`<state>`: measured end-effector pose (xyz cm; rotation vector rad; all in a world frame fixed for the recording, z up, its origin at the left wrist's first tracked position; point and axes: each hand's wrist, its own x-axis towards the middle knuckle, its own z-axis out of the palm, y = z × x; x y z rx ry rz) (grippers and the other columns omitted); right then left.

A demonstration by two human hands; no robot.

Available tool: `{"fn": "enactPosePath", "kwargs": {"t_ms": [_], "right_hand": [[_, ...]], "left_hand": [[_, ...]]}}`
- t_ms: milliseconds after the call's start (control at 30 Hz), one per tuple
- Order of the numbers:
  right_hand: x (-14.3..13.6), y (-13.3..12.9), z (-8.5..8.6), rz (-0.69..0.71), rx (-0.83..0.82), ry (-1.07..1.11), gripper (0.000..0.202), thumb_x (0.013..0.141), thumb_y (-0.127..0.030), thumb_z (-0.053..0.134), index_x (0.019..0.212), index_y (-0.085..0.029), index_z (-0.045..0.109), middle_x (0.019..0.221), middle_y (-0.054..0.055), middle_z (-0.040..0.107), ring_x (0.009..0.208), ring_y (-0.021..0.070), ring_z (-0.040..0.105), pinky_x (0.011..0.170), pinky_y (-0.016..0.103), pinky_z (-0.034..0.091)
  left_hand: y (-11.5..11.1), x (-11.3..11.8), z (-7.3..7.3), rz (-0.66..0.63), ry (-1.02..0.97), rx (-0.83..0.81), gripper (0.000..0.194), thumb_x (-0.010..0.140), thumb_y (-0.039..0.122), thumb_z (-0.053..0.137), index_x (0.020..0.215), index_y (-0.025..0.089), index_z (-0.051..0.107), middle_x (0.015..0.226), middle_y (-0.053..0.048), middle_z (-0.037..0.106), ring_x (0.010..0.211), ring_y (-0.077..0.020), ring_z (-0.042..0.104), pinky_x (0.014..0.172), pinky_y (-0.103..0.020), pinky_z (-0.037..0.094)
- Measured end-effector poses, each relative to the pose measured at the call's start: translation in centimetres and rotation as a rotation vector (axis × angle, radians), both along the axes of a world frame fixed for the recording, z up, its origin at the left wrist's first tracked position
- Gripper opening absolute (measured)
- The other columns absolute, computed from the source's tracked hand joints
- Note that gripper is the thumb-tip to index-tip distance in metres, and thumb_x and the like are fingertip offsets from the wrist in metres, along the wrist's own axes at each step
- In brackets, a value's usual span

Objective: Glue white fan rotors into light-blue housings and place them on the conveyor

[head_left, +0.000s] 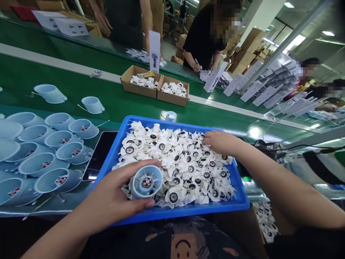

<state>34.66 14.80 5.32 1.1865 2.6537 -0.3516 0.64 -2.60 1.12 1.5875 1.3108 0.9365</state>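
My left hand [118, 196] is wrapped round a light blue round fan housing [159, 185], its open end facing up and a motor with copper windings in the middle. It hovers over the near left part of a blue tray [172, 214]. White fan blades [185, 158] with dark round hubs are heaped in this tray. At the tray's far right side, my right hand [219, 142] reaches down onto the pile, fingers bent and close together. The fingertips are partly hidden among the blades, so what they grip does not show.
Rows of blue housings [43, 163] stand at left beside a dark flat device [101, 154]. More housings [92, 104] lie on the green conveyor [113, 97]. Two cardboard boxes [172, 99] of blades stand beyond the tray. People work across the line near white boxes [215, 77].
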Motion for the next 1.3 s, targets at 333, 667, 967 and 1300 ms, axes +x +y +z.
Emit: {"fn": "enactPosePath", "kwargs": {"t_ms": [333, 667, 967, 1300], "right_hand": [[-4.1, -10.7, -2.2, -0.493, -1.363, 1.418, 0.041, 0.087, -0.036, 0.077, 0.121, -0.023, 0.058, 0.105, 0.002, 0.065, 0.097, 0.0144, 0.067, 0.098, 0.035, 0.055], [-5.2, -11.7, -0.7, -0.446, -1.096, 1.389, 0.024, 0.086, -0.028, 0.078, 0.104, -0.024, 0.064, 0.088, -0.003, 0.061, 0.077, 0.0063, 0.059, 0.072, 0.017, 0.050], [-6.4, -12.8, 0.8, -0.114, 0.024, 0.906, 0.021, 0.086, -0.013, 0.073, 0.102, -0.025, 0.069, 0.094, -0.001, 0.047, 0.087, 0.0116, 0.051, 0.075, 0.026, 0.042], [-5.2, -14.0, -0.6, -0.242, -0.041, 1.101, 0.019, 0.082, -0.011, 0.073, 0.087, -0.028, 0.067, 0.098, -0.001, 0.045, 0.089, 0.0119, 0.053, 0.078, 0.025, 0.047]], "left_hand": [[0.3, 3.5, 2.6, -0.134, 0.211, -0.007, 0.066, 0.078, 0.036, 0.071, 0.137, 0.032, 0.042, 0.129, -0.007, 0.061, 0.113, -0.0300, 0.063, 0.089, -0.042, 0.056], [1.6, 5.5, 2.9, -0.173, 0.319, 0.317, 0.061, 0.079, 0.028, 0.077, 0.131, 0.032, 0.047, 0.128, -0.002, 0.064, 0.116, -0.0254, 0.061, 0.099, -0.042, 0.049], [1.8, 6.7, 2.3, -0.111, 0.344, 0.557, 0.056, 0.079, 0.016, 0.075, 0.129, 0.023, 0.050, 0.127, -0.006, 0.066, 0.121, -0.0214, 0.060, 0.108, -0.040, 0.046], [0.9, 8.7, 4.2, -0.184, 0.363, 0.743, 0.051, 0.080, 0.009, 0.065, 0.129, 0.016, 0.052, 0.121, -0.008, 0.068, 0.116, -0.0180, 0.062, 0.104, -0.036, 0.048]]}}
